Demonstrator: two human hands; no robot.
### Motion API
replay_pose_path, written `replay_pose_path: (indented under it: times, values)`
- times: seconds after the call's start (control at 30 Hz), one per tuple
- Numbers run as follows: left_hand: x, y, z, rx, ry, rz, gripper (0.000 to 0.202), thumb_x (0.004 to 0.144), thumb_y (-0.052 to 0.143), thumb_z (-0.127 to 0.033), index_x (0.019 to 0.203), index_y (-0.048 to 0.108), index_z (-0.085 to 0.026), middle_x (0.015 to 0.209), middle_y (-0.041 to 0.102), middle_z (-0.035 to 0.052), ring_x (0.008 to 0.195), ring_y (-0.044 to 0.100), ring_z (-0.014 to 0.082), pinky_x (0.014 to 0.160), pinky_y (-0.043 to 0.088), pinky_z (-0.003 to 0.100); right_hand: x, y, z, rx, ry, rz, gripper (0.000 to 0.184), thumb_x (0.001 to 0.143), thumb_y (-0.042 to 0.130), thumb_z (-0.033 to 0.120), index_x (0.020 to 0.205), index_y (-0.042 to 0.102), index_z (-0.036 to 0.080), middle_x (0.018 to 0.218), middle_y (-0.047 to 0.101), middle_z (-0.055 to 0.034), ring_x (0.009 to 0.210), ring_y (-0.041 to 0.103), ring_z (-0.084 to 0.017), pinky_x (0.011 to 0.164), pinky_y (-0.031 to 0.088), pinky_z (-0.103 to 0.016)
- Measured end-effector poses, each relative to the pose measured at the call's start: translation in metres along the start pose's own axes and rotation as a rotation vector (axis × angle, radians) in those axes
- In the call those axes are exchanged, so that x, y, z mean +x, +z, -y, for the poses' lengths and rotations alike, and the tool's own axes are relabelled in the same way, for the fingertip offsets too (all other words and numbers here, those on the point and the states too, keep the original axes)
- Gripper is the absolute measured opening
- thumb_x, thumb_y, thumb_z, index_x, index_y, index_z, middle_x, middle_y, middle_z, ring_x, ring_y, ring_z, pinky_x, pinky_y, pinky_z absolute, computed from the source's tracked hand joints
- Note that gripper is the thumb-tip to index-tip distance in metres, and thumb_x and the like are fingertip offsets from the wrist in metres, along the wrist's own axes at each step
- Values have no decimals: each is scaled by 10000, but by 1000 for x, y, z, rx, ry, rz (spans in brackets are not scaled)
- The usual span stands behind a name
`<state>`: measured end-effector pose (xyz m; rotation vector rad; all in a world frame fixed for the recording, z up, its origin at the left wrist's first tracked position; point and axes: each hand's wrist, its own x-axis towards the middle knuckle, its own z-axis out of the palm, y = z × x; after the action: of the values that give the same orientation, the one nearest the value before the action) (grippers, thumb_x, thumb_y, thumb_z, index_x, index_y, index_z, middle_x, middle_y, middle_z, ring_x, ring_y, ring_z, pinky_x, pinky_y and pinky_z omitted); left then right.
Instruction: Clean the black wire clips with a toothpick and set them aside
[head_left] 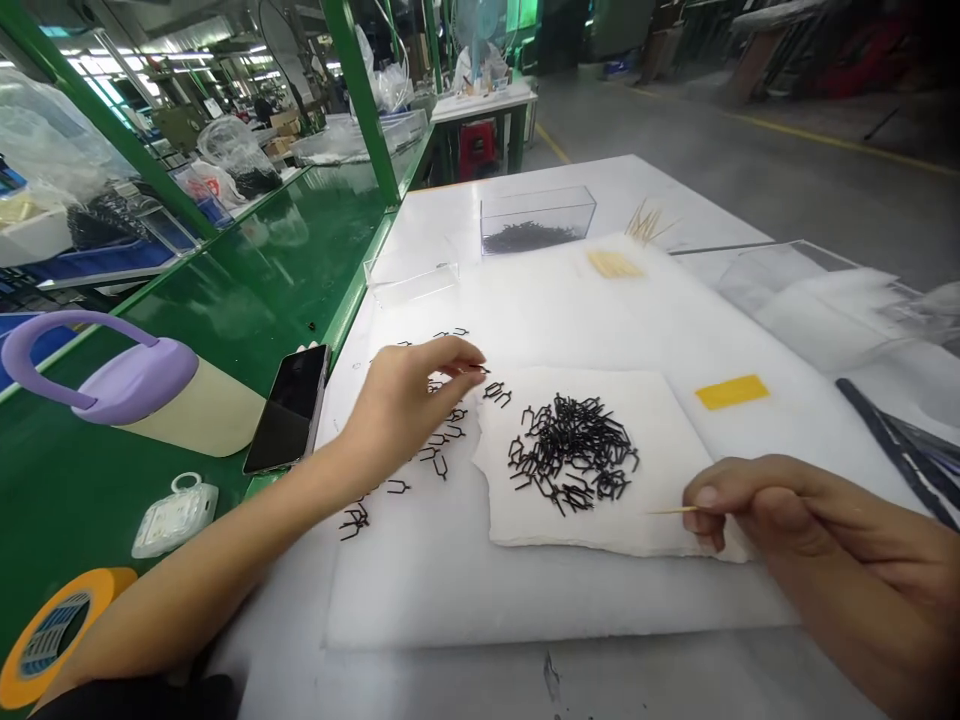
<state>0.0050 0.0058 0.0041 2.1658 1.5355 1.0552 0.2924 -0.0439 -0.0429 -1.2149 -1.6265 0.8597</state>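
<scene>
My left hand (pixel 420 395) is pinched over the left edge of a white foam sheet (pixel 525 530). A small dark piece shows between its thumb and index fingertips, apparently one of the black forked parts. More black forked parts (pixel 439 465) lie scattered beneath and beside this hand. On the foam sheet sits a heaped pile of the same black forked parts (pixel 577 440). At the sheet's right corner, my right hand (pixel 757 510) holds a thin wooden toothpick (pixel 671 511), its tip pointing left toward the pile.
Behind are a clear box of black parts (pixel 532 235), toothpicks (pixel 645 225) and a clear lid (pixel 412 285). A yellow strip (pixel 733 391) lies right. On the left stand a purple-lidded bottle (pixel 172 395), a phone (pixel 289 410), a white case (pixel 176 515) and orange tape (pixel 112 585).
</scene>
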Motion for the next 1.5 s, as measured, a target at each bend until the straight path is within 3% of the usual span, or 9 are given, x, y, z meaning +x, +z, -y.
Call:
replay_pose_path:
  times: [0.13, 0.23, 0.37, 0.53, 0.67, 0.8, 1.27, 1.4, 1.5]
  values:
    - [12, -9, 20, 160, -46, 49, 132, 870, 653, -199, 952, 746, -154, 908, 778, 69, 853, 742, 225, 809, 598, 380, 3, 3, 14, 13, -87, 58, 226, 970, 524, 347, 808, 677, 302, 655, 632, 24, 608, 610, -104, 583, 542, -132]
    - [11, -10, 29, 244, -28, 131, 187, 889, 615, -240, 981, 759, -164, 958, 779, 66, 883, 742, 241, 1038, 481, 512, 5, 3, 17, 17, -120, 84, 238, 978, 504, 357, 812, 666, 305, 638, 615, 21, 594, 599, -115, 569, 550, -154]
    - [3, -24, 39, 341, -18, 170, 213, 869, 613, -346, 910, 771, -211, 1131, 744, 24, 1168, 648, 248, 1197, 299, 467, 5, 0, 17, 22, -123, 102, 225, 988, 488, 340, 842, 658, 322, 654, 613, 28, 620, 608, -109, 597, 551, -145]
    - [-6, -68, 78, 589, -321, -40, 548, 955, 391, -517, 1203, 671, -117, 1215, 681, 168, 1081, 653, 376, 987, 466, 575, 2, -2, 19, 26, -107, 64, 224, 989, 494, 341, 848, 667, 321, 674, 617, 30, 630, 612, -96, 606, 548, -131]
    - [-24, -90, 125, 703, -558, 66, 831, 884, 503, -594, 1484, 370, -33, 1525, 351, 276, 1368, 378, 477, 1041, 380, 645, 0, -2, 21, 49, -116, 79, 230, 992, 493, 338, 846, 670, 316, 672, 615, 29, 631, 609, -95, 606, 545, -134]
    - [-35, -90, 150, 708, -686, 151, 905, 876, 575, -577, 1562, 189, -133, 1588, 242, 227, 1408, 345, 410, 1080, 372, 603, -2, -1, 25, 61, -90, 92, 267, 993, 490, 345, 804, 671, 288, 643, 609, 22, 623, 604, -104, 618, 546, -153]
    - [-25, -90, 141, 632, -745, 146, 865, 893, 593, -532, 1576, 112, -307, 1635, -24, 184, 1381, 350, 462, 1014, 429, 630, -6, 0, 28, 116, -90, 105, 256, 977, 526, 368, 805, 693, 279, 645, 602, 15, 629, 585, -116, 630, 527, -198]
    - [-26, -83, 131, 602, -647, 99, 805, 860, 643, -405, 1540, 252, -223, 1617, 131, 205, 1418, 304, 447, 1078, 365, 631, -6, 2, 29, 122, -91, 94, 239, 973, 539, 359, 808, 695, 285, 671, 626, 18, 656, 602, -114, 643, 527, -196]
    - [-28, -74, 103, 587, -507, 27, 659, 860, 612, -323, 1461, 388, -172, 1585, 209, 252, 1454, 196, 484, 1073, 215, 757, -4, 3, 27, 135, -82, 52, 238, 966, 553, 371, 806, 705, 280, 663, 634, 14, 661, 608, -115, 643, 527, -196]
